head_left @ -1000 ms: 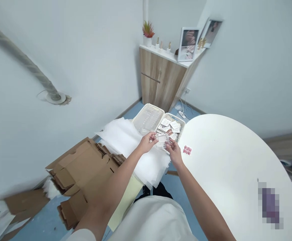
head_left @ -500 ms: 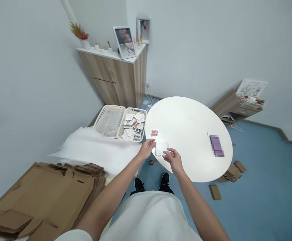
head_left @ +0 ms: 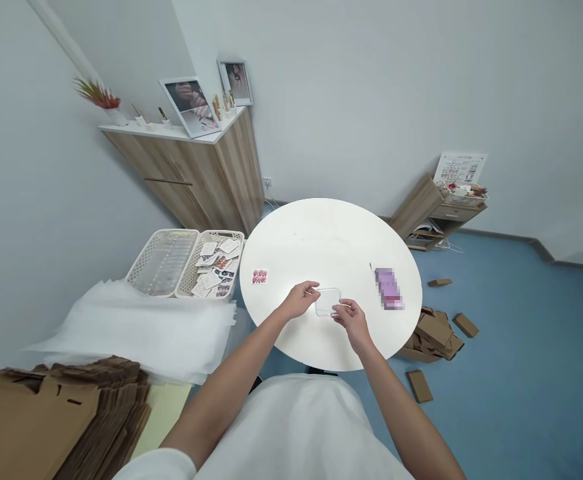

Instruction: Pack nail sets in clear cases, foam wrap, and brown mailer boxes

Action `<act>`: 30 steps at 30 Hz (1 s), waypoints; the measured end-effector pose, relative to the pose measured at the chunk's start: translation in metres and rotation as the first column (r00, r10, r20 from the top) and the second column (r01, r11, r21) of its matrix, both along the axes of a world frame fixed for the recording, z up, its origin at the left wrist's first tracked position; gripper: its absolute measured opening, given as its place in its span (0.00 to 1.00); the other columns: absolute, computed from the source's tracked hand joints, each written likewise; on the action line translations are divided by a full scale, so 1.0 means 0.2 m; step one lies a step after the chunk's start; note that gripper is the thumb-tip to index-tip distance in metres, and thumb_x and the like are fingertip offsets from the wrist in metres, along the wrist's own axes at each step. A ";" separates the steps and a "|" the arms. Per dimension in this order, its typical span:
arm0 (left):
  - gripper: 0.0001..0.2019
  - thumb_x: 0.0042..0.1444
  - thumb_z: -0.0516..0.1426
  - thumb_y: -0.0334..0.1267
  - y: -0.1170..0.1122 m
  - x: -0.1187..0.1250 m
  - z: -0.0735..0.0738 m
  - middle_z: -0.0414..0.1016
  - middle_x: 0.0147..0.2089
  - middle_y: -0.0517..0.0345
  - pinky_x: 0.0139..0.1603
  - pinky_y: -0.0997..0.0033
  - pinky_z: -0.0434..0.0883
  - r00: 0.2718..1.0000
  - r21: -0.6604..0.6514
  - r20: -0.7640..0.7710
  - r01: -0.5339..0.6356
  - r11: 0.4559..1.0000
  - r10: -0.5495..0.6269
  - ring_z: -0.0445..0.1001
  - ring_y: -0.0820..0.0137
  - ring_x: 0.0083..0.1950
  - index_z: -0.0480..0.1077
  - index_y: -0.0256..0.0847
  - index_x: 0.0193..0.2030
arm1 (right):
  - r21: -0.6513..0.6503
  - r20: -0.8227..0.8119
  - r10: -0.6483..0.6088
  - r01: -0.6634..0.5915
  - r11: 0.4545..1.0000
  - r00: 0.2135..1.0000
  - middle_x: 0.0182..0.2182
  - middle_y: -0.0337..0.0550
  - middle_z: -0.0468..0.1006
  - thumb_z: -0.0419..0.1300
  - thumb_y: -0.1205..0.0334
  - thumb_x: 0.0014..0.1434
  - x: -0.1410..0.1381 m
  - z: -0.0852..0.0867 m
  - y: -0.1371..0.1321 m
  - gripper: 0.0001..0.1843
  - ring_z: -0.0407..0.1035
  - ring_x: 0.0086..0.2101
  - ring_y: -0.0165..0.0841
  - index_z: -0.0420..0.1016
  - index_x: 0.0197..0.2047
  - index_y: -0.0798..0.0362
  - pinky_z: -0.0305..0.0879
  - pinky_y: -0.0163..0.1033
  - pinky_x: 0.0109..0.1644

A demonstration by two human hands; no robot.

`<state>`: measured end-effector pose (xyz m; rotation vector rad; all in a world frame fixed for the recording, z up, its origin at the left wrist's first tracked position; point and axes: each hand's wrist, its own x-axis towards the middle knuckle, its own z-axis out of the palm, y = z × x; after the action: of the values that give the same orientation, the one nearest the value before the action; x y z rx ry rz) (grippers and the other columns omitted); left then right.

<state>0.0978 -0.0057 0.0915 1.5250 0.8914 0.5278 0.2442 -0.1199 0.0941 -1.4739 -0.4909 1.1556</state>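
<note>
A clear plastic box (head_left: 328, 302), small and squarish, is held over the front part of the round white table (head_left: 321, 233). My left hand (head_left: 300, 299) pinches its left edge, and my right hand (head_left: 352, 323) grips the lower right corner. Whether the box touches the tabletop, I cannot tell. To the left of my hands lies a card with rows of pink press-on nails (head_left: 259, 277). On the right side of the table is a blurred purple item (head_left: 389, 289), with a tiny dark stick beside its top corner.
Left of the table stand a white basket of clear boxes (head_left: 164, 263) and a basket of nail cards (head_left: 212, 265). White sheets (head_left: 136, 327) and flattened cardboard (head_left: 46, 413) lie nearer. Small brown boxes (head_left: 434, 331) sit on the floor at right. A wooden cabinet (head_left: 196, 177) stands behind.
My view has turned right and come closer to the table. Both hands still hold the clear box, now further over the tabletop. The nail card appears farther left of my hands.
</note>
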 end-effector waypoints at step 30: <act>0.26 0.40 0.62 0.45 -0.15 0.22 -0.02 0.69 0.38 0.54 0.39 0.67 0.66 0.999 -0.279 0.038 -0.005 0.960 0.016 0.72 0.73 0.33 0.63 0.39 0.46 | -0.073 0.032 0.185 -0.183 0.980 0.982 0.33 0.43 0.76 0.63 0.51 0.42 0.37 0.03 0.10 0.27 0.73 0.30 0.35 0.67 0.47 0.49 0.65 0.43 0.40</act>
<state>0.1416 -0.0354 0.0876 1.2494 0.9024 0.4190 0.3185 -0.1002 0.1006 -1.5384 -0.6295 1.3025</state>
